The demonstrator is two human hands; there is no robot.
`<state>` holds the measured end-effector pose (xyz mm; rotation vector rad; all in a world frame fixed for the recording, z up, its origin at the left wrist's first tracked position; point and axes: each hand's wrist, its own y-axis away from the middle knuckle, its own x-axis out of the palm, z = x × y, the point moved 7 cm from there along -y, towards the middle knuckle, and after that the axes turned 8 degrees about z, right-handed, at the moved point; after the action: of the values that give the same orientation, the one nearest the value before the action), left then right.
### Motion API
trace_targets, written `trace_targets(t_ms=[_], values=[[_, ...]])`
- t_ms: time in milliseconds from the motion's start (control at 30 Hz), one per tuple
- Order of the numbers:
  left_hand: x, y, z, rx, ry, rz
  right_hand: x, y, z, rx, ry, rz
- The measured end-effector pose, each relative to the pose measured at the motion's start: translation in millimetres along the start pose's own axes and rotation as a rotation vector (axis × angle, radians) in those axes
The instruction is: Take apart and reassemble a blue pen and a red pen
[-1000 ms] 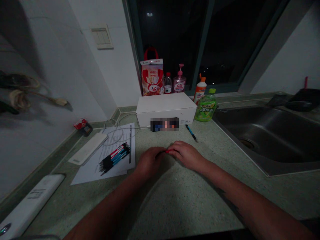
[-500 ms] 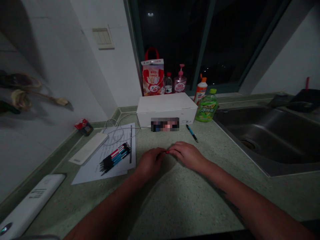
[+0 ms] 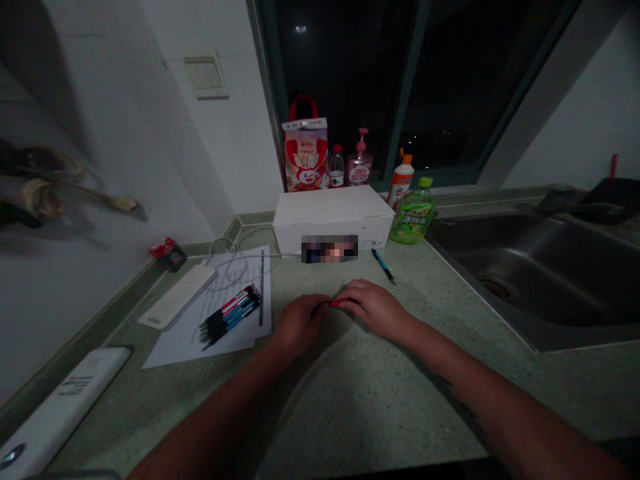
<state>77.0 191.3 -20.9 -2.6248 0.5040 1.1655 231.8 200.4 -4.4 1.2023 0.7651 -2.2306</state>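
A: How did each grip stand?
B: The left grip [image 3: 300, 325] was pinched on the left part of a slim red pen [image 3: 334, 303]; the right grip [image 3: 376, 308] was pinched on its right part.
A: A pen for certain?
B: It looked like one. The fingers covered most of it, so I couldn't make out either tip.
A: Which way did it lie?
B: Side to side, its long axis bridging the narrow gap from one grip to the other, just above the counter [image 3: 330, 407] as far as I could judge. Neither hand was nearer, since both touched it; that shared line was the relation that mattered.
A: And farthest left of the grips?
B: A long white device [image 3: 65, 407], then a flat white case [image 3: 179, 297] partly on some printed paper [image 3: 173, 350]. On that paper, nearer the left grip, was a bundle of pens [image 3: 230, 317], red and blue with dark ends, slanting up to the right.
A: Straight beyond the grips?
B: A white box [image 3: 333, 207].
A: To the right?
B: A single blue pen [image 3: 383, 267] lay just beyond the right grip, the nearer of the two, with its near end angled rightward. A green bottle [image 3: 413, 217] stood farther off, and the sink [image 3: 550, 273] was well right of both grips.
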Motion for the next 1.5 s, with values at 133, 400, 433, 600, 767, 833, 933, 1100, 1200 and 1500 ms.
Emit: trace_targets(t_ms=[133, 400, 433, 600, 767, 833, 933, 1100, 1200, 1500], values=[[-0.9, -0.9, 3.8, -0.056, 0.035, 0.001, -9.0, 2.0, -0.8, 0.018, 0.002, -0.051], [0.2, -1.9, 3.9, -0.058, 0.000, -0.001, -9.8, 1.1, 5.0, -0.022, 0.057, -0.035], [-2.4, -1.9, 4.8, -0.077, -0.030, -0.019, -11.3, 1.0, 3.0, -0.006, 0.094, -0.038], [-18.8, -1.2, 7.4, -0.169, -0.210, -0.101, -16.5, 1.7, -16.7, 0.135, 0.290, -0.009], [-19.7, -0.8, 6.0, -0.190, -0.255, -0.091, -3.9, -0.3, -11.6, 0.089, 0.426, 0.100], [-17.7, -0.9, 5.3, -0.179, -0.247, -0.082, -2.8, -0.2, -8.4, 0.076, 0.451, 0.113], [-16.7, -1.2, 7.2, -0.186, -0.241, -0.081, -7.1, 2.3, -12.6, 0.097, 0.477, 0.134], [-17.5, -1.8, 9.8, -0.187, -0.221, -0.090, -16.1, 6.9, -31.7, 0.167, 0.392, 0.144], [-15.7, -2.1, 8.1, -0.171, -0.218, -0.077, -14.8, 5.7, -35.8, 0.186, 0.321, 0.128], [-16.3, -1.1, 5.6, -0.153, -0.190, -0.097, -1.3, -0.5, -30.9, 0.201, 0.243, 0.046]])
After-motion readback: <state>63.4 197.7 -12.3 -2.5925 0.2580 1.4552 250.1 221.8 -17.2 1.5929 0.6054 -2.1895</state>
